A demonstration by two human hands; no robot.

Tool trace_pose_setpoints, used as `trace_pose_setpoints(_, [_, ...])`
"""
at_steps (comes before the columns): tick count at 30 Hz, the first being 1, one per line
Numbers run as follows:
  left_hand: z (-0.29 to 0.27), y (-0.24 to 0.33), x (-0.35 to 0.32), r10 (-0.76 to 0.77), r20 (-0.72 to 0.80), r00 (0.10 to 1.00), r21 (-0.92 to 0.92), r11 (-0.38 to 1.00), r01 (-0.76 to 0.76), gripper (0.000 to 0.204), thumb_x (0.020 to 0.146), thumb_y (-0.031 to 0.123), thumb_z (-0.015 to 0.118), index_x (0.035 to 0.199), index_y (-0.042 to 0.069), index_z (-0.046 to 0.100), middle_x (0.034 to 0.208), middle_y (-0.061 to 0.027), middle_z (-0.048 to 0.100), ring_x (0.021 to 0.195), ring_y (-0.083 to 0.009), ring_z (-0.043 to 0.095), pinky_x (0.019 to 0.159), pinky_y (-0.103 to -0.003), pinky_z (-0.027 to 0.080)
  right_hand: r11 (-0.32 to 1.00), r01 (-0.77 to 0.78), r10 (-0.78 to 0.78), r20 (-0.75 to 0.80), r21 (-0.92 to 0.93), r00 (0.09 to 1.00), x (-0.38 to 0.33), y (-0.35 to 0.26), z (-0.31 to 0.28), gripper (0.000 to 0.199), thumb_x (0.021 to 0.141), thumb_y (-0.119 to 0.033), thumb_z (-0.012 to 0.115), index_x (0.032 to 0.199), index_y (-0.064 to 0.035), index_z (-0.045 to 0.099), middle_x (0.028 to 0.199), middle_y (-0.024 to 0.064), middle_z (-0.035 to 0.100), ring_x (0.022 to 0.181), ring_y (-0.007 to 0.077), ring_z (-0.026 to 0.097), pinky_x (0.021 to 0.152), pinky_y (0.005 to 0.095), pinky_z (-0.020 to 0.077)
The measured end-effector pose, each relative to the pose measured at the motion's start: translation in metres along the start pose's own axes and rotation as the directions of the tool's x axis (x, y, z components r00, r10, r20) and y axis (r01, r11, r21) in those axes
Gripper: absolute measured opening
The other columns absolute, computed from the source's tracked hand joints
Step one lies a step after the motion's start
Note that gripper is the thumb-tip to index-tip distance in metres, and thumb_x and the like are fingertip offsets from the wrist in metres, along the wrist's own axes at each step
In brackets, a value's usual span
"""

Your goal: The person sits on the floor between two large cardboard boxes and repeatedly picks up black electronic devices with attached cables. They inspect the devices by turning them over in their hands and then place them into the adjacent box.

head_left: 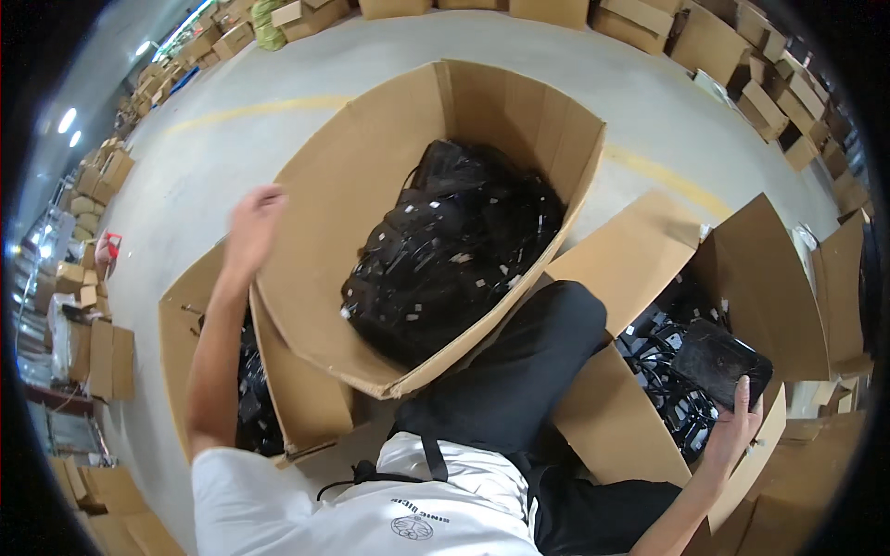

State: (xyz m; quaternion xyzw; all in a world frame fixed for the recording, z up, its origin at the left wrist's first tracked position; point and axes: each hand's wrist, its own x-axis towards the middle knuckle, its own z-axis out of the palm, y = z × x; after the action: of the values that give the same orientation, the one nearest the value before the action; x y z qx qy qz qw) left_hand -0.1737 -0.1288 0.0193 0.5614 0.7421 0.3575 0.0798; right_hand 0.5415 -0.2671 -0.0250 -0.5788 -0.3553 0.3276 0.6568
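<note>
A flat black device with rounded corners (718,357) is gripped at its edge by my right hand (735,428), over the open box on the right. Beneath it in that box lies a heap of black devices and cables (654,347). My left hand (252,227) is raised by the left rim of the large cardboard box (324,176); its fingers are curled together, slightly blurred, and I cannot make out anything in them. Inside the large box, a pile of black devices with small pale tags (454,241) covers the bottom.
Left of the large box, partly under my left arm, stands another open carton (301,398) with black items (255,389). My bent knee (565,310) sits between the large box and the right box (769,278). More cartons (640,20) line the far floor.
</note>
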Motion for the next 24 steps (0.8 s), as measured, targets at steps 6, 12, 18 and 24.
trace_pose_setpoints(6, [0.251,-0.034,0.062,0.260,0.591,0.764,0.231,0.853,-0.469,0.031,0.086,0.015,0.073,0.113,0.000,0.069,0.109,-0.0205,0.071,0.107,-0.0337,0.068,0.097,-0.041,0.054,0.996,-0.056,0.044,-0.156,-0.073,0.987,-0.007,0.004,-0.005,0.041,0.101,-0.017,0.066,0.134,0.0037,0.055,0.122,0.0153,0.067,0.107,0.0234,0.069,0.085,0.0390,0.0611])
trace_pose_setpoints(12, [0.379,-0.073,0.062,0.361,0.687,0.631,0.391,0.548,-0.739,0.013,0.088,0.009,0.062,0.096,0.001,0.069,0.101,-0.0177,0.068,0.101,-0.0350,0.068,0.089,-0.049,0.055,0.993,-0.076,0.052,-0.258,-0.086,0.965,-0.017,0.004,-0.010,0.036,0.102,-0.015,0.064,0.133,0.0016,0.056,0.120,0.0138,0.067,0.104,0.0212,0.069,0.086,0.0378,0.0608])
trace_pose_setpoints(18, [0.337,-0.034,0.072,0.534,0.576,0.619,0.148,0.677,-0.721,0.011,0.091,0.013,0.063,0.092,0.003,0.065,0.097,-0.0202,0.067,0.095,-0.0418,0.068,0.081,-0.051,0.053,0.994,-0.110,0.113,-0.222,0.025,0.969,-0.024,-0.002,-0.006,0.034,0.103,-0.012,0.059,0.133,0.0028,0.055,0.119,0.0132,0.068,0.106,0.0217,0.069,0.091,0.0393,0.0597])
trace_pose_setpoints(24, [0.170,0.156,0.020,0.850,-0.037,0.526,0.062,0.527,-0.848,0.008,0.091,0.001,0.066,0.099,-0.002,0.067,0.095,-0.0163,0.068,0.085,-0.0379,0.067,0.075,-0.044,0.055,0.917,-0.149,0.177,-0.044,0.371,0.983,-0.014,-0.002,0.037,0.030,0.101,-0.016,0.064,0.128,-0.0049,0.056,0.124,0.0091,0.066,0.113,0.0208,0.065,0.097,0.0456,0.0555])
